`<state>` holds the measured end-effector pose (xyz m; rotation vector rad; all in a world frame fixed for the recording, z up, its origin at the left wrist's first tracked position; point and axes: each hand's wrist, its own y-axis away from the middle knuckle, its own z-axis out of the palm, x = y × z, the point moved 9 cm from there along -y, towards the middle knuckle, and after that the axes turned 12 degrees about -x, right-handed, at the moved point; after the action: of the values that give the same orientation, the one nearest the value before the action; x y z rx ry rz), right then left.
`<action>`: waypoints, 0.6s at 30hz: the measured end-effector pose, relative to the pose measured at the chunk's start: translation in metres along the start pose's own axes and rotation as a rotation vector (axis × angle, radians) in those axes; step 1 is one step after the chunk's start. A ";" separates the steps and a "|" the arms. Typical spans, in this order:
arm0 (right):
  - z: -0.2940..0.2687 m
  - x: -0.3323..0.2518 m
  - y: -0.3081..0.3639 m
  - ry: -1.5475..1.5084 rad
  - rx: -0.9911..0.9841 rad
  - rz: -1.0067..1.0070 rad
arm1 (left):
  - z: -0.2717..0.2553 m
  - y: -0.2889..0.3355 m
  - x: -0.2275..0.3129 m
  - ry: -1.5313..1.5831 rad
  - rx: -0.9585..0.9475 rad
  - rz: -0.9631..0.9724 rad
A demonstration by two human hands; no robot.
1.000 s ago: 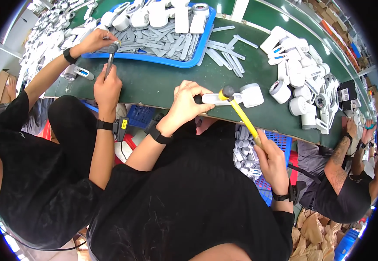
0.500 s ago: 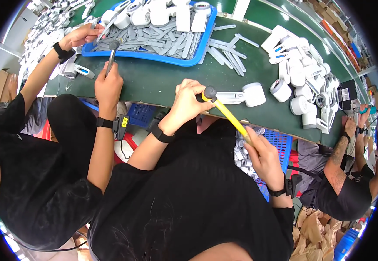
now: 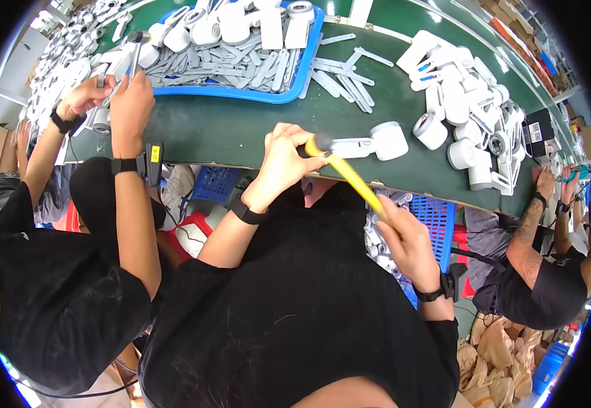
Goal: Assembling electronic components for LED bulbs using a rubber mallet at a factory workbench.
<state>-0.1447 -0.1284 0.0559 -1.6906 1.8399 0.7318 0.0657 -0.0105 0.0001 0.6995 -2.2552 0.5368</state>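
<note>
My right hand (image 3: 408,238) is wrapped round the yellow handle of a hammer (image 3: 355,182). The hammer slants up to the left, its dark head close beside the fingers of my left hand (image 3: 283,160). That hand is closed at the table's front edge, round the near end of a white plastic part (image 3: 389,141) with a round head and a flat grey-white arm. The part lies on the green table (image 3: 241,126), its round head pointing right. My left fingers and the hammer head hide the arm's left end.
Behind my hands stands a blue tray (image 3: 289,96) full of grey strips and white parts. Loose grey strips (image 3: 350,85) lie beside it. White parts (image 3: 469,115) are heaped at the right. At the left a co-worker's hand (image 3: 131,112) grips another hammer. A blue basket (image 3: 435,221) sits below the edge.
The hammer and both my hands have barely shifted. At the left, the co-worker's hands and hammer have moved left, away from the front of the tray.
</note>
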 end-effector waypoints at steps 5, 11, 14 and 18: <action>-0.008 0.030 0.018 0.030 -0.012 0.184 | 0.002 0.001 0.003 -0.004 -0.015 0.001; -0.015 0.028 0.025 0.039 0.120 0.118 | 0.000 0.004 0.008 -0.016 0.023 0.035; -0.019 0.027 0.019 0.002 0.138 0.078 | -0.001 -0.001 0.003 -0.031 0.038 0.044; -0.011 0.022 0.013 -0.039 0.183 -0.019 | 0.001 -0.001 0.003 -0.019 0.021 0.027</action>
<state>-0.1592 -0.1506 0.0485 -1.5642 1.8027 0.5654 0.0637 -0.0131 0.0015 0.6879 -2.2823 0.5695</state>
